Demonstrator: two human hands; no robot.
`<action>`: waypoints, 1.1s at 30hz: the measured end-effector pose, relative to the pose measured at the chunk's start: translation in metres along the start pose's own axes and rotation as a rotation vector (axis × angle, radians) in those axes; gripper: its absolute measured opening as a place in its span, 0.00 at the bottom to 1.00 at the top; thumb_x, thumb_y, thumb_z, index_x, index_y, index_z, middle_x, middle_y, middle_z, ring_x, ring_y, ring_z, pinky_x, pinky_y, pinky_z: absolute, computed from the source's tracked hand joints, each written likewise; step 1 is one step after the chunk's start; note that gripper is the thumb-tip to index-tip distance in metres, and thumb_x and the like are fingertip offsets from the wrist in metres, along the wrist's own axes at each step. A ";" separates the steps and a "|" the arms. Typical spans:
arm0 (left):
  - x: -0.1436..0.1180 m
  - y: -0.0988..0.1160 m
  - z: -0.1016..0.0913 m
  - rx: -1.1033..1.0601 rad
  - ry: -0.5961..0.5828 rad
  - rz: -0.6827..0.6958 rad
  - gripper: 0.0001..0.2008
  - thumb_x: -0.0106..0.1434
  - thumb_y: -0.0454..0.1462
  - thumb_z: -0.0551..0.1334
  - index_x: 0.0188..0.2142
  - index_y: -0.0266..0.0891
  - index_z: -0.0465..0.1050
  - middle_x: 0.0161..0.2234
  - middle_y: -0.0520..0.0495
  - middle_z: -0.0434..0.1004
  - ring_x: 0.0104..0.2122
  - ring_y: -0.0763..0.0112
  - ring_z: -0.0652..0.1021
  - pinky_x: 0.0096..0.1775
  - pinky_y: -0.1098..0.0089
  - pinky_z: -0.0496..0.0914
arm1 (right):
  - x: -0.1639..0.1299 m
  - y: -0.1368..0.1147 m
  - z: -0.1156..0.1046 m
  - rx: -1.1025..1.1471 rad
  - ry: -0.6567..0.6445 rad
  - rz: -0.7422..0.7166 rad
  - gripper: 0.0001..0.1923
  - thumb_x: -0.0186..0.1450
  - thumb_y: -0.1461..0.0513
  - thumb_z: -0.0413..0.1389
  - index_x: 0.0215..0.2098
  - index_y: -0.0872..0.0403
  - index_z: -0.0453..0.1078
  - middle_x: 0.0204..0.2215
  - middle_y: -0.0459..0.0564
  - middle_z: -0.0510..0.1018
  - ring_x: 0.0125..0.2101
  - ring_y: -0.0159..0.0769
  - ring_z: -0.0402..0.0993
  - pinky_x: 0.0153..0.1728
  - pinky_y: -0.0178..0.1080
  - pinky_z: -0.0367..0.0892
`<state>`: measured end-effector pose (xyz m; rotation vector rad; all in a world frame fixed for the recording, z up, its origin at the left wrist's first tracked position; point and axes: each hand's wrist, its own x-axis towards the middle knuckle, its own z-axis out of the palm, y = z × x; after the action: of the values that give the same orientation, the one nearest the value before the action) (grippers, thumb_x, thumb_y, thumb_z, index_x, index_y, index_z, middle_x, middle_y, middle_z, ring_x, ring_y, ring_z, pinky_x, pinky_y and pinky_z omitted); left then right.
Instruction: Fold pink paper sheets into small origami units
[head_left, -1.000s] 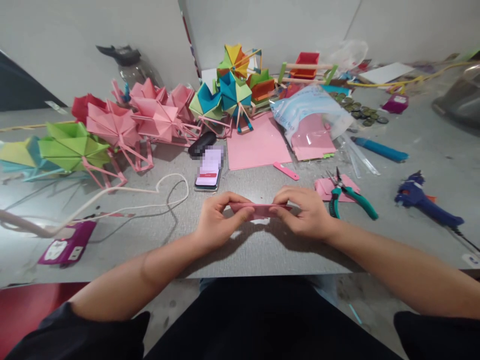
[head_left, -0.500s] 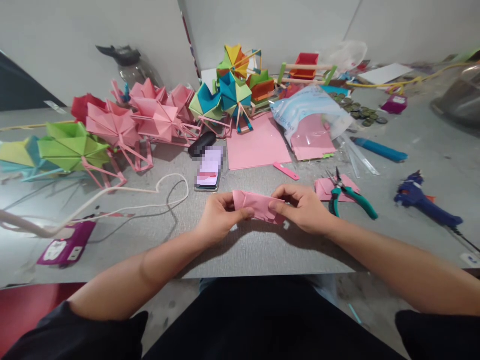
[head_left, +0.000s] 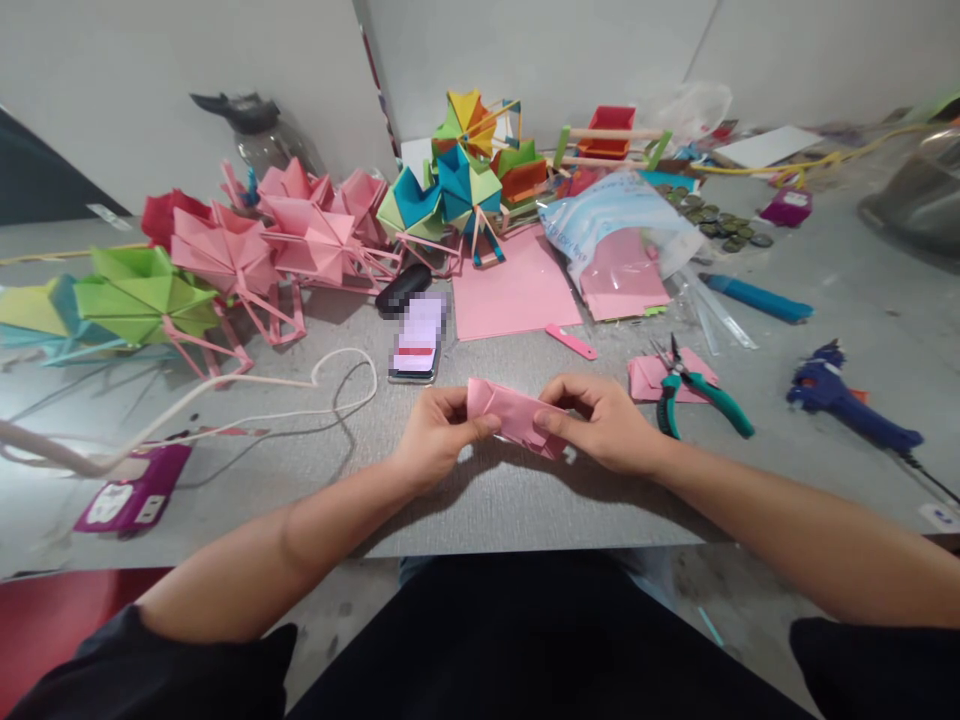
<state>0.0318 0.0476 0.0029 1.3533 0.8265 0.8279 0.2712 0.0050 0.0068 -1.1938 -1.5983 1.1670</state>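
Observation:
A folded piece of pink paper (head_left: 514, 414) is held between both hands just above the grey table, near its front edge. My left hand (head_left: 439, 435) pinches its left end, thumb in front and fingers behind. At the right end my right hand (head_left: 604, 422) grips it the same way, thumb on the face. The paper tilts slightly down to the right, and its back is hidden. Right of my right hand, green-handled pliers (head_left: 703, 385) lie partly over more folded pink paper (head_left: 646, 376). A phone (head_left: 418, 335) lies beyond my left hand.
Pink sheets (head_left: 510, 285), a pink cutter (head_left: 570, 341) and a plastic bag (head_left: 622, 225) lie ahead. Folded paper wheels (head_left: 225, 250) line the back left. A blue glue gun (head_left: 855, 400) rests at right. A white cable (head_left: 247, 380) crosses the left side.
The right end of the folded pink paper has tipped a little lower. Both hands keep their hold in nearly the same place.

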 end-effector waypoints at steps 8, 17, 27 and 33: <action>-0.005 0.002 0.005 0.126 -0.009 -0.012 0.16 0.59 0.46 0.77 0.27 0.37 0.79 0.24 0.50 0.77 0.24 0.73 0.72 0.26 0.71 0.66 | -0.001 0.001 0.006 -0.130 -0.108 -0.002 0.11 0.67 0.53 0.67 0.35 0.52 0.81 0.29 0.47 0.82 0.28 0.36 0.74 0.27 0.37 0.67; -0.005 0.001 0.011 0.057 -0.011 -0.023 0.18 0.62 0.49 0.75 0.28 0.37 0.78 0.25 0.51 0.74 0.25 0.73 0.72 0.28 0.70 0.67 | 0.004 0.003 0.008 0.027 -0.121 0.141 0.17 0.64 0.50 0.69 0.29 0.54 0.78 0.22 0.44 0.72 0.22 0.31 0.63 0.23 0.37 0.59; -0.005 0.000 0.008 0.112 -0.013 -0.011 0.19 0.64 0.49 0.74 0.27 0.37 0.79 0.24 0.50 0.74 0.25 0.73 0.72 0.28 0.69 0.66 | 0.004 0.004 0.010 0.119 -0.146 0.110 0.24 0.67 0.43 0.68 0.31 0.54 0.76 0.25 0.46 0.75 0.24 0.33 0.68 0.26 0.38 0.63; -0.003 -0.002 0.010 -0.038 -0.111 -0.073 0.18 0.61 0.49 0.77 0.39 0.36 0.84 0.35 0.43 0.85 0.33 0.67 0.80 0.38 0.65 0.75 | 0.004 0.003 0.010 0.102 -0.047 0.093 0.25 0.65 0.41 0.69 0.31 0.54 0.77 0.26 0.47 0.77 0.26 0.34 0.70 0.28 0.39 0.66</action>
<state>0.0393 0.0397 0.0016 1.3156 0.7648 0.7021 0.2612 0.0076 0.0018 -1.1923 -1.5123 1.3292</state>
